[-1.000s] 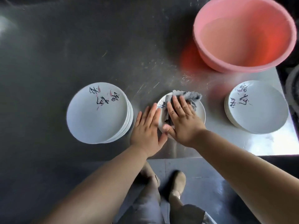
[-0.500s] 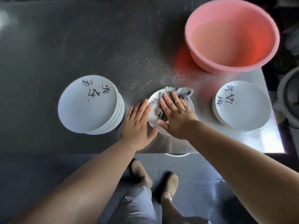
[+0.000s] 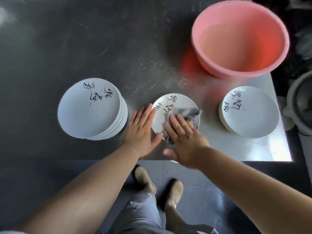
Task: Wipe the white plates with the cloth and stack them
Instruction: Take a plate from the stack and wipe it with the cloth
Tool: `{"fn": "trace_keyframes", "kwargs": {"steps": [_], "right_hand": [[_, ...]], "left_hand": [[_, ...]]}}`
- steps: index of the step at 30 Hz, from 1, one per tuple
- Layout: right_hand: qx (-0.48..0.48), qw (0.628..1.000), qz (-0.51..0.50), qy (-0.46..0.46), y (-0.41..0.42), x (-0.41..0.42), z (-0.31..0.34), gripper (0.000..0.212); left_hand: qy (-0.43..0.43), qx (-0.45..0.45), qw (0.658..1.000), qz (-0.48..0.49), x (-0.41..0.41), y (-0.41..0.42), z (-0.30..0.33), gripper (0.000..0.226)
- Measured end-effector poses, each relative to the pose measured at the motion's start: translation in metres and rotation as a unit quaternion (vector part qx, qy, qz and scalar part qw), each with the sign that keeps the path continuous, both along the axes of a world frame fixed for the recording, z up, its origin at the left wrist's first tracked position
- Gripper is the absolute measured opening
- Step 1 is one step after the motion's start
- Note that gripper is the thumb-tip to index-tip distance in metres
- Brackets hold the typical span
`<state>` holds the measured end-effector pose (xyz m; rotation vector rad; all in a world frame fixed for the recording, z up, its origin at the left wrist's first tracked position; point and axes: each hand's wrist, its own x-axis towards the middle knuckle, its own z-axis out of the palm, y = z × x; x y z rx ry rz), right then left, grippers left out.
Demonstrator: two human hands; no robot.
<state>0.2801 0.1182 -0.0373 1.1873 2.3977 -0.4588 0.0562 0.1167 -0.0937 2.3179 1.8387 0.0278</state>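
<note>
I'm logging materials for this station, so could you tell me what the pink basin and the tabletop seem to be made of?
Pink basin: likely plastic, matte, with a uniform colour and a thin rolled rim. Tabletop: probably stainless steel, brushed, showing fine scratches and a bright reflection near its right corner.

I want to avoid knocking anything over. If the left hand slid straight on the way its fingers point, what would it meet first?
The left hand points up and slightly right, its fingers already at the rim of the middle plate. It would likely push that plate first; the pink basin lies well beyond.
</note>
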Motion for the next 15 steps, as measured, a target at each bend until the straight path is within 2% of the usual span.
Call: {"fn": "trace_keyframes", "kwargs": {"steps": [3, 8, 13, 15], "right_hand": [[-0.029, 1.000, 0.007, 0.009, -0.005, 0.004, -0.003, 0.111], [0.020, 0.997, -0.072, 0.002, 0.052, -0.007, 0.005, 0.110], [-0.001, 1.000, 0.016, -0.015, -0.012, 0.010, 0.002, 0.109], [-0.011, 1.000, 0.005, -0.008, -0.005, 0.013, 0.002, 0.107]], "left_hand": [[0.005, 0.003, 1.000, 0.002, 0.000, 0.001, -0.001, 0.091], [0.006, 0.000, 1.000, 0.005, 0.000, 0.001, 0.001, 0.093], [0.001, 0.005, 1.000, 0.006, 0.000, 0.001, -0.003, 0.093], [-0.001, 0.004, 1.000, 0.009, 0.000, 0.001, -0.003, 0.092]]}}
